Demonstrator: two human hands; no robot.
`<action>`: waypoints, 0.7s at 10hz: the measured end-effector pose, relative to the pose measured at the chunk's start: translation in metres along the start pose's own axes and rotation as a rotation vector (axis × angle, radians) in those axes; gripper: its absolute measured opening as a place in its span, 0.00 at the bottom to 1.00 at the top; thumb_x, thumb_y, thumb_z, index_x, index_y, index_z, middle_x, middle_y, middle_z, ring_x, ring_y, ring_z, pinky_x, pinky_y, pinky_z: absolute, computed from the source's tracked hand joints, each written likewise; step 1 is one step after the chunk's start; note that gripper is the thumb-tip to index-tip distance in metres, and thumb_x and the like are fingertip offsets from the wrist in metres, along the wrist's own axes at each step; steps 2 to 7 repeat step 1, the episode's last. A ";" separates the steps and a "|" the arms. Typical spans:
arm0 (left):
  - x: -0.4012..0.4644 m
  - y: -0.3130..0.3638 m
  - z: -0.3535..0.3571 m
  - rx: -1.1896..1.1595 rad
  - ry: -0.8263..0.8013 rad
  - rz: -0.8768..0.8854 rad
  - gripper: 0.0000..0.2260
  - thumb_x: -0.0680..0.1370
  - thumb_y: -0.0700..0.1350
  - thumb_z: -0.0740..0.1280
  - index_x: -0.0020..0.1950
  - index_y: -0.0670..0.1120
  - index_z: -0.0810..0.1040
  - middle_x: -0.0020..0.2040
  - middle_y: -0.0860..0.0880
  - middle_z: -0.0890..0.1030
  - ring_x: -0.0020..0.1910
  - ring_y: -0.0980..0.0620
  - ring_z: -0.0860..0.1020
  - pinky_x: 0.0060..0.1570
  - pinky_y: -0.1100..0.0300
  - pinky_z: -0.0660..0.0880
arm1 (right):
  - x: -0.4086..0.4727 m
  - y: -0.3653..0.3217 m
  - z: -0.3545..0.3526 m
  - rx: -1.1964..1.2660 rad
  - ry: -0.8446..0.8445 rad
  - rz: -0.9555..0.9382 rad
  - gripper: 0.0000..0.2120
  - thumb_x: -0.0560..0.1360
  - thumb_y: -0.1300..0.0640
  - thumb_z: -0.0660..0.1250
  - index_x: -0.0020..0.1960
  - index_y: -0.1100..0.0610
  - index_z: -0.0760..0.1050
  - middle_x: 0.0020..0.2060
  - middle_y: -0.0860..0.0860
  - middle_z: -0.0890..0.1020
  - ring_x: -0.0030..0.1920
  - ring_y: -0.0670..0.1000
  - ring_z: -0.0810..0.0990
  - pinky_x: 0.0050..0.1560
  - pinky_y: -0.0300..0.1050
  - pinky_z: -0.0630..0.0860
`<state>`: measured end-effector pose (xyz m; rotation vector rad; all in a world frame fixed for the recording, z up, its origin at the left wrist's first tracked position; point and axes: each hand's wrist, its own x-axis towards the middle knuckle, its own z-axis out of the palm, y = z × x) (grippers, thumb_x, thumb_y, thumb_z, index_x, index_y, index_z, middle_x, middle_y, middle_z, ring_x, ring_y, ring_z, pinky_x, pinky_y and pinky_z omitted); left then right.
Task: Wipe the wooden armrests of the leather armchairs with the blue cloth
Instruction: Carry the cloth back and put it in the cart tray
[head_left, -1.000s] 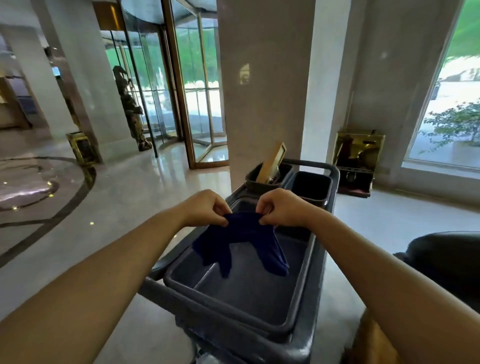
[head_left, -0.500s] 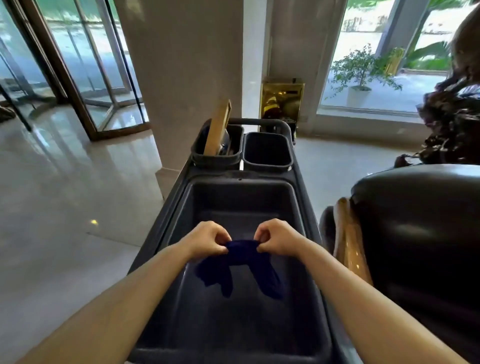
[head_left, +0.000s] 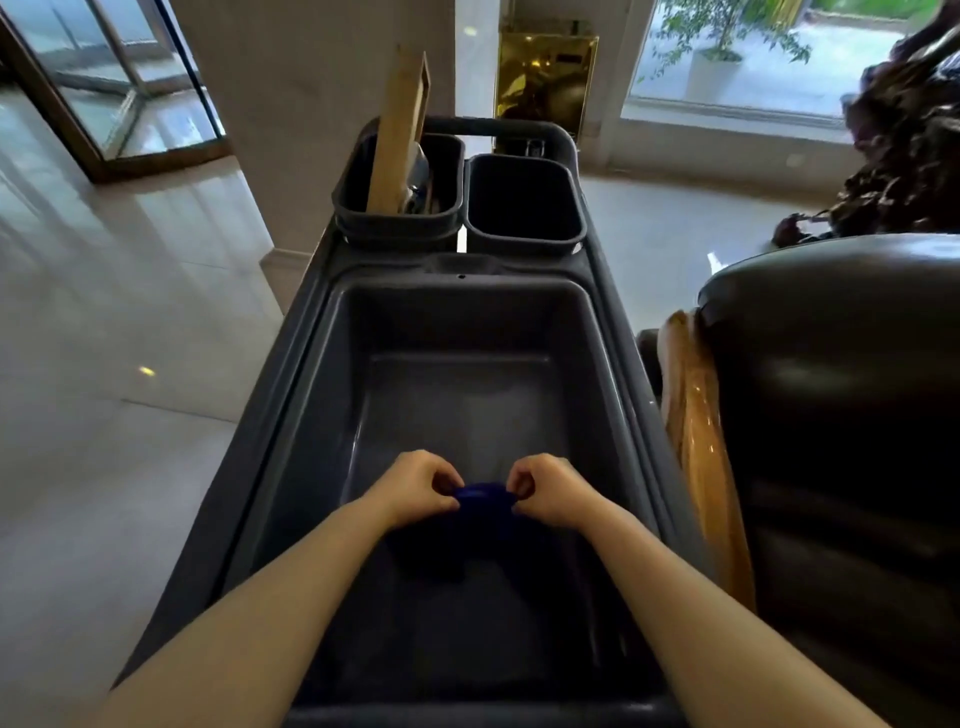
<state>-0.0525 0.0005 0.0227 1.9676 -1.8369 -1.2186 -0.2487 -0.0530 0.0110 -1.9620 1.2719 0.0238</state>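
A dark blue cloth (head_left: 485, 506) hangs between my two hands over the deep grey tub of a cleaning cart (head_left: 311, 395). My left hand (head_left: 415, 488) pinches its top edge on the left and my right hand (head_left: 550, 488) pinches it on the right, fingers closed on the fabric. The cloth's lower part drops into shadow inside the tub. To the right stands a dark leather armchair (head_left: 841, 395) with a glossy wooden armrest (head_left: 696, 441) running along the side nearest the cart.
Two small grey bins sit at the cart's far end: the left bin (head_left: 358, 208) holds a wooden board, the right bin (head_left: 519, 200) looks hollow. A stone pillar (head_left: 311, 78), a gold box (head_left: 545, 78) and glass doors lie beyond. Polished floor (head_left: 114, 364) spreads left.
The view has swung right and tilted down, bringing the cart tub and armchair closer. Both hands still hold the cloth, now lower and nearer to me inside the tub.
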 end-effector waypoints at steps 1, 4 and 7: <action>0.002 0.000 0.004 0.009 -0.010 -0.023 0.11 0.70 0.42 0.71 0.52 0.49 0.80 0.48 0.52 0.81 0.45 0.59 0.78 0.47 0.66 0.74 | 0.000 0.001 0.001 -0.009 0.006 0.030 0.09 0.65 0.63 0.71 0.39 0.51 0.75 0.37 0.49 0.78 0.38 0.49 0.77 0.39 0.40 0.73; 0.002 0.000 0.004 0.009 -0.010 -0.023 0.11 0.70 0.42 0.71 0.52 0.49 0.80 0.48 0.52 0.81 0.45 0.59 0.78 0.47 0.66 0.74 | 0.000 0.001 0.001 -0.009 0.006 0.030 0.09 0.65 0.63 0.71 0.39 0.51 0.75 0.37 0.49 0.78 0.38 0.49 0.77 0.39 0.40 0.73; 0.002 0.000 0.004 0.009 -0.010 -0.023 0.11 0.70 0.42 0.71 0.52 0.49 0.80 0.48 0.52 0.81 0.45 0.59 0.78 0.47 0.66 0.74 | 0.000 0.001 0.001 -0.009 0.006 0.030 0.09 0.65 0.63 0.71 0.39 0.51 0.75 0.37 0.49 0.78 0.38 0.49 0.77 0.39 0.40 0.73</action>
